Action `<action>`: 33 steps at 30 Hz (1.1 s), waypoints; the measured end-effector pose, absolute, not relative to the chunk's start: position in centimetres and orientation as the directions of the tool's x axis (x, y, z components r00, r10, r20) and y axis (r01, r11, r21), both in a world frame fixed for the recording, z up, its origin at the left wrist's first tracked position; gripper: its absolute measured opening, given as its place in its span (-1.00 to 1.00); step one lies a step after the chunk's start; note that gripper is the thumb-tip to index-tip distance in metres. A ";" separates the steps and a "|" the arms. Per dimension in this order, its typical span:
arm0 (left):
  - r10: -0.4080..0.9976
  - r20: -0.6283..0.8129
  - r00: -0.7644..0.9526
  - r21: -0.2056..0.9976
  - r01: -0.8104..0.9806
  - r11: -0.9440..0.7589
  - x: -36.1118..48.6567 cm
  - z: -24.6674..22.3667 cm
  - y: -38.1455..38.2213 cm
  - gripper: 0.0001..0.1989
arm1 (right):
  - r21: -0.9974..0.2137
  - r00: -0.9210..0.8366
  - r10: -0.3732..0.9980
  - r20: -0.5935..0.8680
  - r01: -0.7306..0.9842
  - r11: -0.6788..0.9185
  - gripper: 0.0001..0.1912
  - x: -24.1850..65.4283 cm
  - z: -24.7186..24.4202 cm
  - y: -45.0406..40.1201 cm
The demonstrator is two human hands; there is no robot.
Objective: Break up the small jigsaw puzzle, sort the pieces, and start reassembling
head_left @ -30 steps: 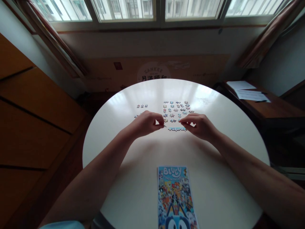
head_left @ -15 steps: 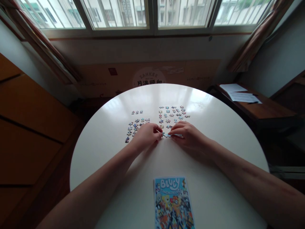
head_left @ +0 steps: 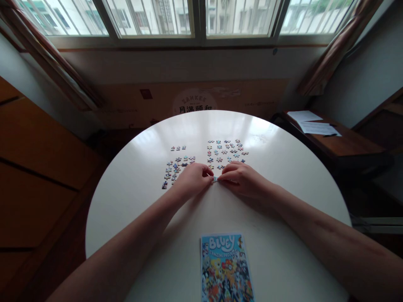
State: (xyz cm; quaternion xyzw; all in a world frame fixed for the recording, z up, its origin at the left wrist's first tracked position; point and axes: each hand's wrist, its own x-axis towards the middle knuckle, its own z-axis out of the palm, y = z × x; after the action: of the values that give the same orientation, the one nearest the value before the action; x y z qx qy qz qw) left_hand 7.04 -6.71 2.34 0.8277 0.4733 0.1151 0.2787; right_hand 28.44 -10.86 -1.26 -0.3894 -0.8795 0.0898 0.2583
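Near the middle of a round white table (head_left: 132, 197), my left hand (head_left: 197, 178) and my right hand (head_left: 241, 178) face each other with fingertips pinched. Small light-blue jigsaw puzzle pieces (head_left: 215, 179) sit between them, gripped from both sides; whether they are locked together is too small to tell. Beyond my right hand lie several loose puzzle pieces (head_left: 219, 147) in loose rows. Another group of puzzle pieces (head_left: 169, 170) lies left of my left hand, partly covered by it. Three pieces (head_left: 178, 148) rest in a short row behind that group.
A colourful Bluey picture sheet (head_left: 226, 264) lies at the near side of the table. Off to the right, a wooden desk (head_left: 349, 147) bears white papers (head_left: 319, 128) and a dark pen. A window, curtains and a printed cardboard panel (head_left: 258, 92) are behind the table.
My right hand has shifted slightly left, closer to my left hand, narrowing the gap over the puzzle pieces. The whole view has shifted a little.
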 end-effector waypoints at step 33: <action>0.875 -0.021 0.484 0.473 0.776 -0.418 7.5 1.5 -6.4 -0.89 | -0.498 -0.322 0.859 0.397 0.711 0.496 -0.80 33.4 1.1 -10.9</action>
State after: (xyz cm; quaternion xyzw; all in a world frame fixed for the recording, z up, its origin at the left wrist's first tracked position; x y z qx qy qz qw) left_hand 7.48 -6.36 1.46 0.8341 0.4947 0.1153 0.2152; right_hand 33.37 -10.93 1.11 -0.4880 -0.8046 0.1169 0.3176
